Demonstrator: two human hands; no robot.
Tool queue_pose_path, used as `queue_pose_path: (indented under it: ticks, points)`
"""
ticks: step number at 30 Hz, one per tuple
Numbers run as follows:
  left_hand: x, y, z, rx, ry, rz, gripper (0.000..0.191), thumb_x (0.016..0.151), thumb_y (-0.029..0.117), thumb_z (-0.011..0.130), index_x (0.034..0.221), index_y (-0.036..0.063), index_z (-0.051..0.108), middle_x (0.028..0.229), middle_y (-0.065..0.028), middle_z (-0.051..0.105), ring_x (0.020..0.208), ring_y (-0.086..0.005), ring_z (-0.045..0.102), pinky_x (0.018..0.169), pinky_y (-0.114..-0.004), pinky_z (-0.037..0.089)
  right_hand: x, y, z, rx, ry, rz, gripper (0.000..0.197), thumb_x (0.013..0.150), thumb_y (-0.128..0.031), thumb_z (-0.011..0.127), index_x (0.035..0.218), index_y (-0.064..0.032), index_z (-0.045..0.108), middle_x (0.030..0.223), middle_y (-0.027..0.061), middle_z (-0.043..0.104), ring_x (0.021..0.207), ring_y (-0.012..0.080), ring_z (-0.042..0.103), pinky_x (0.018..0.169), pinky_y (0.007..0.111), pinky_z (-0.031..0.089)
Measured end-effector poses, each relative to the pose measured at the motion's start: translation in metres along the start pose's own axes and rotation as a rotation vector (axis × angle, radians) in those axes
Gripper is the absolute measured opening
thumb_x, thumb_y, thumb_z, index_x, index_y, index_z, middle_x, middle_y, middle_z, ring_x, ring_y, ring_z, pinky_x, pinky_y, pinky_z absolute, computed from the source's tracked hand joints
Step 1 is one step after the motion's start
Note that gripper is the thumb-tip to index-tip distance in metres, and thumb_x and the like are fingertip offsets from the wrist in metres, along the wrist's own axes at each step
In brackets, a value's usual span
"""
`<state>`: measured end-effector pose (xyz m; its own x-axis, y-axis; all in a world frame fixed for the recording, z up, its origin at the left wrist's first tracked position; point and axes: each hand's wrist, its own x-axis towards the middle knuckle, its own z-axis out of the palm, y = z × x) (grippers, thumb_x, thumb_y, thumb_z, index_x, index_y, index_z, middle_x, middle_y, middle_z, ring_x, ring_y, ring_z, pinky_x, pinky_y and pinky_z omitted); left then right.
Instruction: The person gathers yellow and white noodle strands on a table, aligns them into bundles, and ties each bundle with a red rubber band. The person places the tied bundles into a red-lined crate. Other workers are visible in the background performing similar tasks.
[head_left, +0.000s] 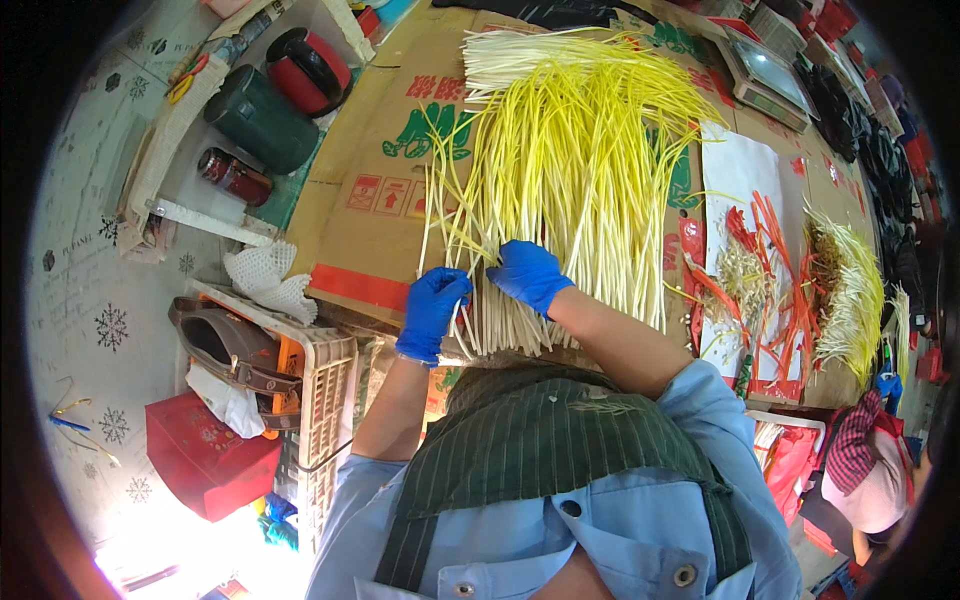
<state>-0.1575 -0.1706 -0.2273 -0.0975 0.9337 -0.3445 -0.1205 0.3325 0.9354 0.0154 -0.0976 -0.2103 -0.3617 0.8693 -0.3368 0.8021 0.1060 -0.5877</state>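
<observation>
A broad heap of blanched yellow chives (577, 187), white at the stalk ends and yellow at the leaf tips, lies on flattened cardboard. Both of my hands wear blue gloves. At the heap's lower left corner my left hand (435, 309) pinches a few pale chive stalks between thumb and fingers. My right hand (529, 276) rests over the near left part of the heap, its fingers curled around chive stalks beside a yellowed leaf. Its palm side is hidden. More chives lie crosswise at the far end.
Printed cardboard (367, 232) covers the table. To the right are red ties (784, 277), trimmings on a white sheet (739, 165), another chive bunch (847, 300) and a scale (765, 79). A shelf with a red kettle (309, 71), a crate (326, 397) and a bag (225, 337) stand left. A person (862, 480) is at right.
</observation>
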Motion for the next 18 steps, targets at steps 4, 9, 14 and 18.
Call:
queue_pose_path:
  ticks: [4, 9, 14, 18]
  points:
    - [-0.002, -0.004, 0.002, 0.009, 0.016, 0.027, 0.016, 0.082, 0.01, 0.063, 0.093, -0.0016, 0.063, 0.079, -0.0056, 0.065, 0.068, -0.0118, 0.06, 0.061, -0.023, 0.048, -0.004, 0.01, -0.007, 0.232, -0.047, -0.017, 0.037, 0.076, -0.035, 0.062, 0.085, 0.0009, 0.064, 0.077, 0.0202, 0.063, 0.072, 0.0339, 0.063, 0.066, 0.041, 0.049]
    - [-0.009, -0.005, -0.001, 0.257, -0.057, 0.092, 0.013, 0.082, 0.012, 0.064, 0.086, -0.0006, 0.064, 0.073, -0.0031, 0.064, 0.064, -0.008, 0.055, 0.058, -0.024, 0.045, -0.031, 0.028, -0.039, 1.047, -0.133, -0.05, 0.019, 0.084, -0.019, 0.063, 0.093, -0.0021, 0.063, 0.073, 0.0028, 0.062, 0.063, 0.0103, 0.057, 0.056, 0.024, 0.044]
    - [-0.002, 0.005, -0.027, 0.391, 0.146, 0.186, 0.013, 0.084, 0.014, 0.065, 0.086, 0.0013, 0.064, 0.075, -0.0024, 0.063, 0.065, -0.0077, 0.057, 0.058, -0.024, 0.046, -0.055, 0.052, -0.081, 1.375, -0.026, -0.095, 0.018, 0.083, -0.016, 0.059, 0.098, -0.0063, 0.058, 0.084, 0.0071, 0.065, 0.059, 0.0111, 0.057, 0.05, 0.022, 0.043]
    - [0.01, 0.005, -0.029, 0.586, 0.139, 0.22, 0.021, 0.078, 0.021, 0.069, 0.084, 0.002, 0.061, 0.072, -0.0057, 0.062, 0.064, -0.0142, 0.058, 0.06, -0.029, 0.047, -0.057, 0.055, -0.083, 1.549, -0.083, -0.149, 0.018, 0.083, -0.015, 0.054, 0.099, -0.007, 0.056, 0.071, 0.0042, 0.058, 0.05, 0.0089, 0.048, 0.043, 0.02, 0.035]
